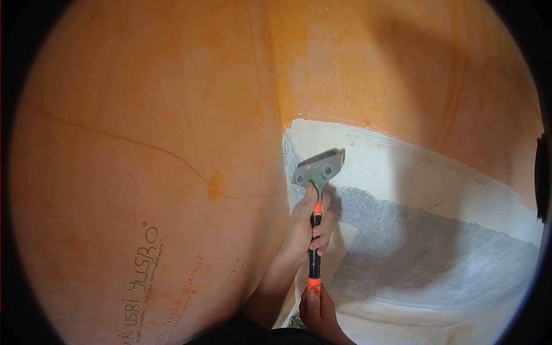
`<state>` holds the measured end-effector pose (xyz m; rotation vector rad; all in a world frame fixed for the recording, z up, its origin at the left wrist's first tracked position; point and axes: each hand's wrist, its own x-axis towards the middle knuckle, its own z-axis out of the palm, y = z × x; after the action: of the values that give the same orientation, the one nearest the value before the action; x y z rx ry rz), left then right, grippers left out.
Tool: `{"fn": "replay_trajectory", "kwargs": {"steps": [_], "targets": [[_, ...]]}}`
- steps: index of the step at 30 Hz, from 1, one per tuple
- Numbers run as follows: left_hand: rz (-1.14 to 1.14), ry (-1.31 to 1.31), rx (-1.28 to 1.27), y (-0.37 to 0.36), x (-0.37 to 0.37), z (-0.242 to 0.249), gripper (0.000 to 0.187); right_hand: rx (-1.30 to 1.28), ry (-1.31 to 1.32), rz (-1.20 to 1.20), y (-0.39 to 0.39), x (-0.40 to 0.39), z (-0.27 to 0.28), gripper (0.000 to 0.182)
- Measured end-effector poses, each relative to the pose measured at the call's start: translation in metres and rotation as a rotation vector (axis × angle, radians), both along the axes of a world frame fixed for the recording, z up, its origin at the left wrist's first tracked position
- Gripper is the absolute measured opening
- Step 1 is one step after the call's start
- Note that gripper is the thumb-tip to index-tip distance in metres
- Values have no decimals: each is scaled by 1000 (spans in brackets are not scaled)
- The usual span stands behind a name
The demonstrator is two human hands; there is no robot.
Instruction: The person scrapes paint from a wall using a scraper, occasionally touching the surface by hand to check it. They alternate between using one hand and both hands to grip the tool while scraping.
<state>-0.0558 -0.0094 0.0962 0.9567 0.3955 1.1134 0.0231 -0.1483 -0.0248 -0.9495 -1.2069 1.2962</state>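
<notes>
A wall scraper [319,171] with a wide grey metal head and a black-and-orange handle is held upright in front of the wall corner. Wrapped around the upper handle just below the head is my left hand [302,227], its thumb lying along the neck. My right hand [320,310] grips the orange end of the handle lower down. The head's blade edge overlaps the white scraped band [374,158] in this view. Below that band a rough grey patch [397,230] spreads to the right.
An orange-painted wall [144,103] fills the left side, with a long crack and handwriting [144,259] on it. More orange paint [368,63] covers the upper right wall above the white band. Shadows fall across the right wall.
</notes>
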Motion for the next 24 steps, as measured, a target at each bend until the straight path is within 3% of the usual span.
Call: {"fn": "replay_trajectory", "kwargs": {"steps": [9,24], "targets": [[-15,-38,-2,2,1,12,53,-70,48,62,-2,4,26,21],[-4,-84,12,7,1,26,51,-38,53,114,-1,11,43,29]]}}
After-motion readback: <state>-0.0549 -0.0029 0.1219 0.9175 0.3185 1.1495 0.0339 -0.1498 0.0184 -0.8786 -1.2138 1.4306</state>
